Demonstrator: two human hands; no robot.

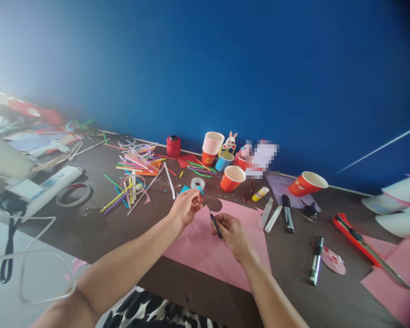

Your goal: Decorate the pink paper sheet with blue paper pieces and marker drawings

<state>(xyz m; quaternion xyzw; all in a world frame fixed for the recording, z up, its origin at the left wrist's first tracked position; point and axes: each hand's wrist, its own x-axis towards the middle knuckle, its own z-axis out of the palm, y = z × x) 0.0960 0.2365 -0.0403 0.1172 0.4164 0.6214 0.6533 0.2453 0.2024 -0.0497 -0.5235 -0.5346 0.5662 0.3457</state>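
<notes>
Pinched between the fingertips of my left hand (pixel 187 208) is a small piece of blue paper (pixel 185 189), partly hidden by the fingers. My right hand (pixel 233 234) grips a pair of scissors (pixel 216 225) by the dark handles, with the thin blades pointing toward my left hand. How far the blades are apart is too small to tell. Under both hands lies a sheet of pink paper (pixel 222 264) with a rounded notch in its far edge. Just beyond my left hand is a roll of clear tape (pixel 197 183).
Paper cups (pixel 212 148), one red cup (pixel 232 178) and another (pixel 306 184) stand near the blue wall. Colored sticks (pixel 140 159) are heaped to the left. A glue stick (pixel 260 194), markers (pixel 287 214) and a red-handled cutting tool (pixel 357 239) lie to the right.
</notes>
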